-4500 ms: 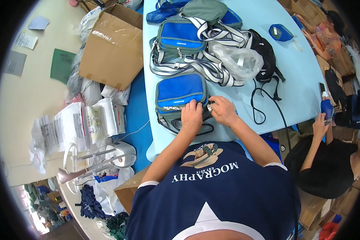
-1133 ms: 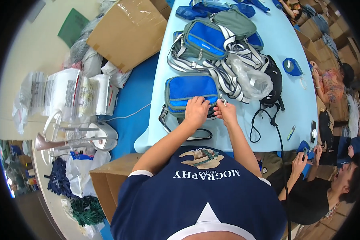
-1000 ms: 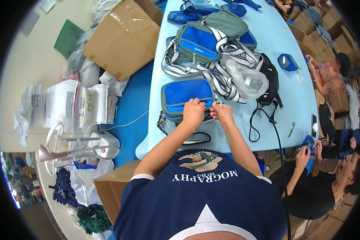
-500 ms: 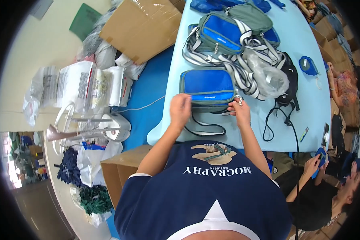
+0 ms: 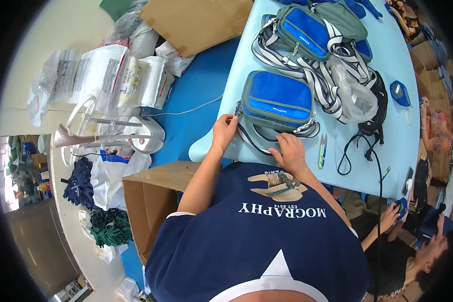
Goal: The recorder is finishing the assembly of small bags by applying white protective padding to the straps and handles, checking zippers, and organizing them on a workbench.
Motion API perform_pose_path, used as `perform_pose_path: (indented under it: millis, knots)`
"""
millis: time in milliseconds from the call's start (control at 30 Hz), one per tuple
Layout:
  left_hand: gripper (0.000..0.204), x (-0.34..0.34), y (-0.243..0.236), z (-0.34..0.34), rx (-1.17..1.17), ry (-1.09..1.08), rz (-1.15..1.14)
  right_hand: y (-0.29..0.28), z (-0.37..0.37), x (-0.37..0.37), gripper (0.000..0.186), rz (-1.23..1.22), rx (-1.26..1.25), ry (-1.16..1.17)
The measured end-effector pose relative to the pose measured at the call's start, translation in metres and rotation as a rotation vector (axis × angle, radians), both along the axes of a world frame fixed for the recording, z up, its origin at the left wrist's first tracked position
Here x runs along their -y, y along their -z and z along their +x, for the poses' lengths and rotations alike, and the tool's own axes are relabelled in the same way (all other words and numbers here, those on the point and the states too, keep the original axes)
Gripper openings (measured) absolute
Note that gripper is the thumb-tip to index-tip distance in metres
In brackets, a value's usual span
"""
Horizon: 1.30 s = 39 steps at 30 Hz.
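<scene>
A small blue shoulder bag [image 5: 279,95] with grey trim lies on the light blue table in front of me, its zip side toward me. My left hand [image 5: 225,132] is at its left corner, thumb and fingertips pinched on the black-and-white strap [image 5: 246,137] where it joins the bag. The strap loops along the bag's near side. Over that loop is my right hand [image 5: 289,153], thumb apart from the bent fingers, fingertips by the bag's lower edge. Small scissors [image 5: 322,152] with a green and blue handle lie to the right of the bag.
More blue and grey bags [image 5: 307,32] with striped straps are heaped at the far side. Beside them are clear plastic [image 5: 357,100] and a black pouch with cords [image 5: 380,105]. An open carton [image 5: 151,201] stands at my left. A co-worker's hands [image 5: 390,216] are at the right.
My right hand has left the bag's right corner and moved left to its near side. My left hand now pinches the strap at the left corner. The scissors have come into sight.
</scene>
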<state>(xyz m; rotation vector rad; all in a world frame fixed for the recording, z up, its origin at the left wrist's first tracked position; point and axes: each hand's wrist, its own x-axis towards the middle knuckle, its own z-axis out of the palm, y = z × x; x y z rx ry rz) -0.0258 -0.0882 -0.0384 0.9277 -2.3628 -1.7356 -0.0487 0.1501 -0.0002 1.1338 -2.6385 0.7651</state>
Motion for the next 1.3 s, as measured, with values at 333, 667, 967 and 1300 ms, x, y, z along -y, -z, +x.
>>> perform_pose_path:
  millis: [333,667,967,1300]
  knots:
    - [0.028,-0.011,0.005,0.006,0.026,-0.029,0.498,0.007,-0.001,0.062,0.023,0.087,0.143,-0.258]
    - [0.02,-0.012,0.026,0.006,-0.1,-0.233,1.002,-0.008,-0.012,0.063,0.022,0.124,0.418,-0.392]
    - [0.023,-0.005,0.002,-0.004,-0.126,-0.195,1.108,-0.018,-0.012,0.052,0.008,-0.019,-0.069,-0.095]
    - [0.024,-0.012,-0.002,-0.007,-0.036,-0.194,1.063,-0.029,-0.016,0.037,0.02,0.048,0.106,-0.189]
